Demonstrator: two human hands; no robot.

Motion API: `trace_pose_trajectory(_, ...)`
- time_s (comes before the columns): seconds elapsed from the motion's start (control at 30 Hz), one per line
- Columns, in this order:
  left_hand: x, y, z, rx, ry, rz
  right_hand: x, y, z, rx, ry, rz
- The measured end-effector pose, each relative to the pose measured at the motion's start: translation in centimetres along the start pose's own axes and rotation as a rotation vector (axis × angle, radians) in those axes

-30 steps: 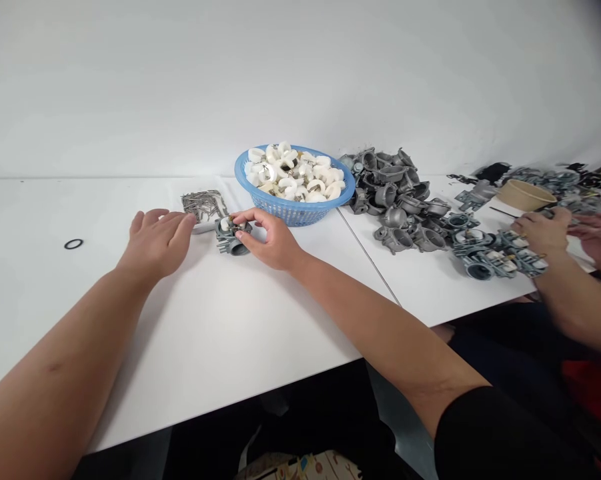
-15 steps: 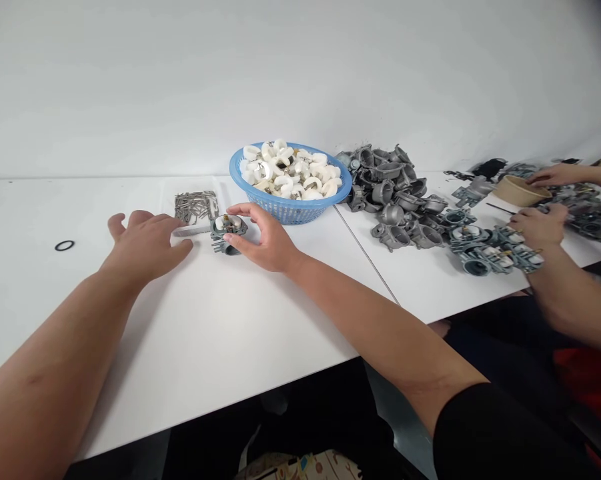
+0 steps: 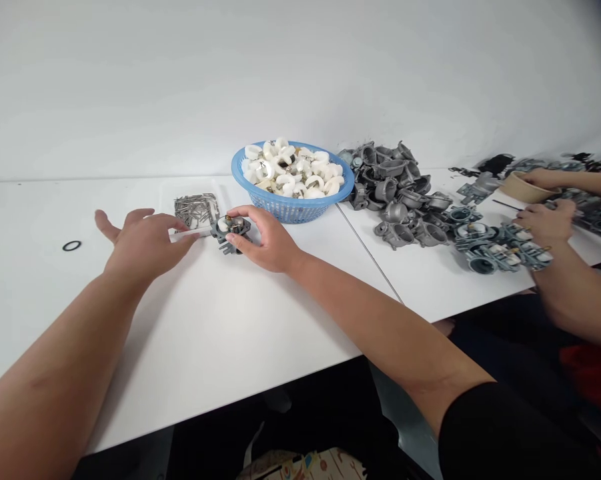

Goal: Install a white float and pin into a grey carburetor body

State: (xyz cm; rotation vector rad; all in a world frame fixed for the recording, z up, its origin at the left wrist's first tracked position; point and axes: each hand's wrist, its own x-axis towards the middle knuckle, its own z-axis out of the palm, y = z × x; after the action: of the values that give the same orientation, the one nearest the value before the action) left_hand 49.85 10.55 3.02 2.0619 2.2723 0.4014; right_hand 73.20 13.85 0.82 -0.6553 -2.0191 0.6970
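My right hand [image 3: 265,241] grips a small grey metal carburetor body [image 3: 231,233] with a white float on top, resting on the white table [image 3: 220,327]. My left hand [image 3: 143,243] lies just left of it, fingers stretched out flat, fingertips touching a thin silver rod [image 3: 190,233] that points at the body. A heap of small metal pins [image 3: 196,208] sits behind the rod.
A blue basket [image 3: 293,203] of white plastic floats stands behind my right hand. Right of it lie a pile of grey metal bowls [image 3: 397,190] and assembled carburetors [image 3: 500,248]. Another person's hands [image 3: 547,220] work there beside a tan bowl [image 3: 525,187]. A black O-ring [image 3: 72,246] lies far left.
My left hand drew back from the pins, then spread flat and touched the silver rod. My right hand opened briefly around the carburetor body and has closed on it again.
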Motion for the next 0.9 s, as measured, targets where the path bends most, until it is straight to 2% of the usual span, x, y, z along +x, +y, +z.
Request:
trace_pose_trajectory(0.13, 0.2, -0.6, -0.3, -0.104, 0.095, 0.052, -0.1, 0.1, 0.0, -0.011, 0.005, -0.017)
trace_pose_trajectory(0.23, 0.6, -1.2, -0.4, -0.155, 0.122, 0.053, -0.1, 0.3, 0.0, -0.014, -0.003, -0.021)
trace_pose_trajectory(0.5, 0.5, -0.9, -1.3, -0.098, 0.001, -0.187, 0.0, 0.3, 0.1, -0.017, 0.004, -0.037)
trace_pose_trajectory(0.67, 0.2, -0.6, -1.7, -0.007, -0.012, -0.081, 0.1, 0.5, 0.1, 0.000, -0.004, -0.025)
trace_pose_trajectory(0.9, 0.0, -0.4, -1.9, 0.034, -0.029, -0.025, 0.0, 0.6, 0.0, 0.024, -0.017, -0.007)
